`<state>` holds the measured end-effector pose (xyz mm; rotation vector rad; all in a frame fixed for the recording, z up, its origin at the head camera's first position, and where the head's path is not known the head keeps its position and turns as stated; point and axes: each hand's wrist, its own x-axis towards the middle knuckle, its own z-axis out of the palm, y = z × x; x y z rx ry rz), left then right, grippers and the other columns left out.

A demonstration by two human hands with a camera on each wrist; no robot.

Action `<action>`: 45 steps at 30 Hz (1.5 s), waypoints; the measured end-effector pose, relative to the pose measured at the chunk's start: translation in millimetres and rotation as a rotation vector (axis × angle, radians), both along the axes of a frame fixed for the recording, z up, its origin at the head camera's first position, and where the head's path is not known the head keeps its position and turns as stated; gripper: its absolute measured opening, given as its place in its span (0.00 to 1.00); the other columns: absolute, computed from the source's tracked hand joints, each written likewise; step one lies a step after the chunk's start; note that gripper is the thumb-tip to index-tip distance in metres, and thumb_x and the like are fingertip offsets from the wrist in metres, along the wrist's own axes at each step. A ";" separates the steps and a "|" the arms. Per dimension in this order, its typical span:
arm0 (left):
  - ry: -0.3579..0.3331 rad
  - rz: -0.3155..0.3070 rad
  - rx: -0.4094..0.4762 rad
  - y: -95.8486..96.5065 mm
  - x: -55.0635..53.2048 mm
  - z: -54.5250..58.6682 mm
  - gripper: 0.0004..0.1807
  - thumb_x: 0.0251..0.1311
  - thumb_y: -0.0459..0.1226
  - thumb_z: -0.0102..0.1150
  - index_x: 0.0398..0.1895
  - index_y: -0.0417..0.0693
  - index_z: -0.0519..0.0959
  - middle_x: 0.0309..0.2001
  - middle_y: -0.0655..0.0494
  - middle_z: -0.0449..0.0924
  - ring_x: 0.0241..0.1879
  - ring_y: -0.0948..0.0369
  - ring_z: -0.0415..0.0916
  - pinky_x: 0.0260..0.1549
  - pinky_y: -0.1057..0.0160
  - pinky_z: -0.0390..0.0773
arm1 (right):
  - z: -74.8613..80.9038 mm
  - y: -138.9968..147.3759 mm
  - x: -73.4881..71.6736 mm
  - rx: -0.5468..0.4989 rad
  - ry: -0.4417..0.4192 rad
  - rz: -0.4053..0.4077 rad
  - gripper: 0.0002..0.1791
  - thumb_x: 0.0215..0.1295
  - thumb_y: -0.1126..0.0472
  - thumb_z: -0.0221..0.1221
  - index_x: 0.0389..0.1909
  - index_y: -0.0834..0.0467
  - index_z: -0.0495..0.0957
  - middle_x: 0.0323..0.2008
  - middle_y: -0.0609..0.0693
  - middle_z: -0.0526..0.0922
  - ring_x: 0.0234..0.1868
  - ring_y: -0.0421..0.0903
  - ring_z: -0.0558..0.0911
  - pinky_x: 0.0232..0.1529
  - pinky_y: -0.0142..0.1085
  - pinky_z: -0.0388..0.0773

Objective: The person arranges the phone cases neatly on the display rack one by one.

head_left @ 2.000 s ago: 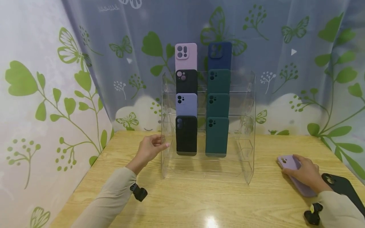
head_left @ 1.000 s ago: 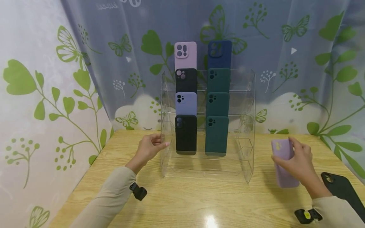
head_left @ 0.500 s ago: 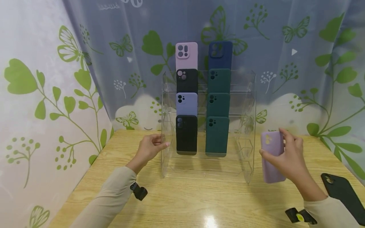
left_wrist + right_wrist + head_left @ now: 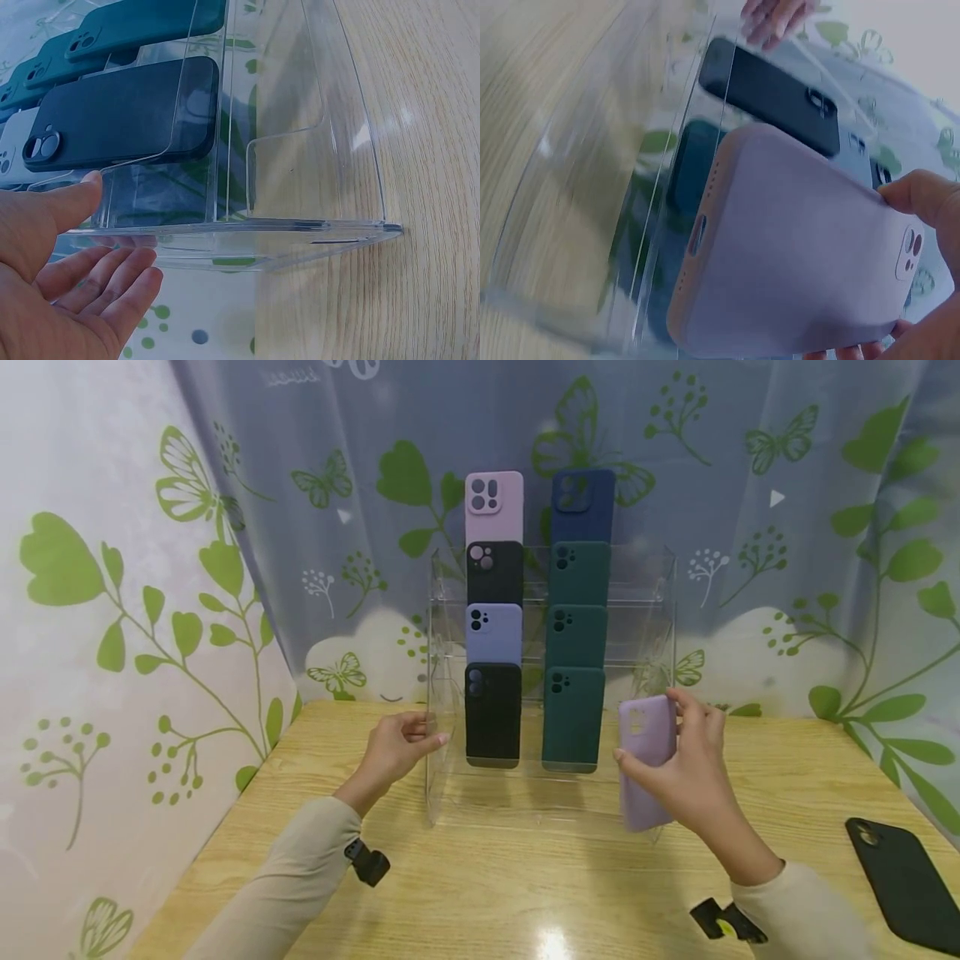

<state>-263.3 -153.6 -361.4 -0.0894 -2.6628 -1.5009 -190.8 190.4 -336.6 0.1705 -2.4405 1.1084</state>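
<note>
My right hand (image 4: 693, 772) grips a lilac phone case (image 4: 647, 777) by its two long edges, camera cutouts at the top. It holds the case upright in front of the right side of a clear acrylic display stand (image 4: 540, 817). In the right wrist view the lilac case (image 4: 802, 247) covers part of the stand's cases. My left hand (image 4: 397, 750) holds the stand's left side panel, thumb (image 4: 79, 201) on the inner side and fingers outside. On the stand, the lowest tier bears a black case (image 4: 492, 718) and a dark green case (image 4: 572, 722).
Higher tiers hold a light blue case (image 4: 493, 633), another black case (image 4: 495, 585), a pink case (image 4: 506, 527), a navy case (image 4: 596, 522) and more green ones. A black case (image 4: 903, 881) lies on the wooden table (image 4: 465, 893) at the right. A patterned curtain hangs behind.
My right hand has picked the lilac case up off the table at the right and carried it leftward, turning it upright, to the stand's right side. My left hand has stayed at the stand.
</note>
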 end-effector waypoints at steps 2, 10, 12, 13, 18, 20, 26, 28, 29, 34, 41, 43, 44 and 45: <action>0.003 0.001 0.001 0.5 -0.1 -0.1 0.28 0.56 0.39 0.68 0.60 0.37 0.75 0.53 0.43 0.80 0.50 0.49 0.79 0.47 0.56 0.80 | -1.5 -10.4 -1.2 -0.006 0.008 0.006 0.52 0.51 0.56 0.71 0.71 0.62 0.50 0.56 0.68 0.55 0.51 0.61 0.65 0.41 0.57 0.76; 0.006 -0.011 0.000 -2.8 0.3 -2.4 0.28 0.57 0.40 0.68 0.60 0.37 0.75 0.52 0.43 0.80 0.50 0.49 0.79 0.48 0.56 0.80 | -11.6 -51.1 -7.3 -0.071 0.020 0.014 0.51 0.48 0.56 0.73 0.69 0.60 0.52 0.58 0.64 0.55 0.54 0.59 0.66 0.43 0.58 0.78; 0.005 -0.005 -0.006 -4.0 0.1 -3.2 0.28 0.57 0.40 0.68 0.60 0.37 0.75 0.52 0.43 0.81 0.51 0.49 0.79 0.48 0.55 0.80 | -15.0 -61.0 -9.1 -0.101 0.023 0.014 0.52 0.47 0.56 0.73 0.68 0.59 0.52 0.58 0.63 0.55 0.55 0.58 0.65 0.44 0.58 0.79; 0.004 -0.003 -0.010 -4.3 -0.1 -3.5 0.28 0.57 0.40 0.68 0.60 0.38 0.75 0.52 0.43 0.81 0.51 0.49 0.79 0.48 0.55 0.80 | -16.6 -66.0 -9.6 -0.117 0.028 0.012 0.52 0.46 0.56 0.74 0.68 0.59 0.52 0.58 0.62 0.55 0.55 0.58 0.65 0.45 0.58 0.78; 0.001 -0.001 -0.017 -4.0 -0.5 -3.5 0.29 0.56 0.40 0.68 0.60 0.38 0.75 0.52 0.43 0.81 0.51 0.49 0.79 0.48 0.56 0.80 | -24.1 -91.3 -13.3 -0.206 0.097 -0.007 0.52 0.45 0.57 0.74 0.68 0.57 0.53 0.58 0.62 0.55 0.56 0.56 0.64 0.47 0.55 0.78; 0.004 -0.002 -0.017 -3.6 -0.4 -3.3 0.29 0.56 0.40 0.68 0.60 0.37 0.75 0.52 0.43 0.81 0.51 0.49 0.79 0.47 0.56 0.80 | -27.5 -101.3 -14.8 -0.229 0.130 -0.015 0.52 0.45 0.57 0.74 0.68 0.57 0.54 0.58 0.62 0.55 0.56 0.56 0.64 0.48 0.53 0.77; 0.009 -0.001 -0.015 -2.3 -0.2 -3.7 0.28 0.56 0.39 0.68 0.59 0.37 0.75 0.51 0.43 0.81 0.50 0.49 0.80 0.46 0.56 0.81 | -41.2 -128.9 -19.6 -0.249 0.199 -0.056 0.52 0.45 0.56 0.74 0.68 0.57 0.54 0.59 0.62 0.55 0.56 0.55 0.63 0.50 0.52 0.75; 0.009 0.001 -0.015 -2.1 -0.6 -4.4 0.28 0.56 0.39 0.68 0.59 0.38 0.75 0.51 0.43 0.81 0.49 0.49 0.80 0.46 0.56 0.81 | -45.7 -136.9 -21.7 -0.244 0.220 -0.074 0.52 0.45 0.55 0.74 0.68 0.57 0.54 0.59 0.62 0.55 0.56 0.56 0.62 0.51 0.52 0.74; 0.010 0.002 -0.017 -2.1 -0.8 -4.5 0.28 0.56 0.39 0.68 0.59 0.38 0.75 0.51 0.43 0.81 0.49 0.49 0.80 0.46 0.56 0.81 | -48.0 -140.8 -23.0 -0.239 0.228 -0.083 0.51 0.45 0.55 0.74 0.68 0.57 0.54 0.59 0.62 0.56 0.56 0.56 0.62 0.52 0.52 0.73; 0.012 0.003 -0.030 -1.6 -1.3 -3.9 0.29 0.56 0.40 0.68 0.60 0.38 0.75 0.52 0.43 0.81 0.50 0.49 0.80 0.46 0.56 0.81 | -58.8 -159.3 -29.8 -0.224 0.238 -0.119 0.50 0.45 0.55 0.75 0.66 0.59 0.56 0.57 0.62 0.57 0.56 0.56 0.61 0.53 0.51 0.72; 0.018 0.000 -0.027 0.1 0.1 -2.0 0.29 0.56 0.40 0.68 0.60 0.37 0.75 0.53 0.41 0.80 0.50 0.48 0.79 0.47 0.55 0.80 | -71.3 -177.3 -34.8 -0.198 0.254 -0.179 0.49 0.43 0.55 0.75 0.65 0.59 0.58 0.55 0.63 0.59 0.55 0.57 0.63 0.52 0.51 0.73; 0.022 0.001 -0.035 0.4 0.5 -1.3 0.28 0.56 0.40 0.68 0.59 0.37 0.75 0.53 0.41 0.80 0.50 0.48 0.79 0.47 0.55 0.80 | -72.3 -181.1 -35.8 -0.192 0.264 -0.194 0.49 0.43 0.55 0.76 0.64 0.59 0.58 0.54 0.63 0.60 0.54 0.57 0.63 0.52 0.51 0.72; 0.024 0.002 -0.038 0.4 0.6 -1.0 0.28 0.56 0.40 0.68 0.59 0.37 0.75 0.53 0.41 0.80 0.50 0.48 0.79 0.47 0.55 0.80 | -72.9 -183.0 -36.6 -0.192 0.271 -0.199 0.49 0.43 0.56 0.75 0.64 0.59 0.58 0.54 0.63 0.60 0.54 0.57 0.63 0.52 0.51 0.71; 0.026 0.003 -0.040 0.5 0.5 -0.9 0.28 0.56 0.40 0.68 0.59 0.37 0.75 0.52 0.41 0.80 0.50 0.48 0.79 0.47 0.55 0.80 | -73.6 -184.8 -37.2 -0.194 0.275 -0.202 0.49 0.43 0.56 0.75 0.64 0.59 0.59 0.55 0.63 0.60 0.55 0.57 0.63 0.52 0.51 0.71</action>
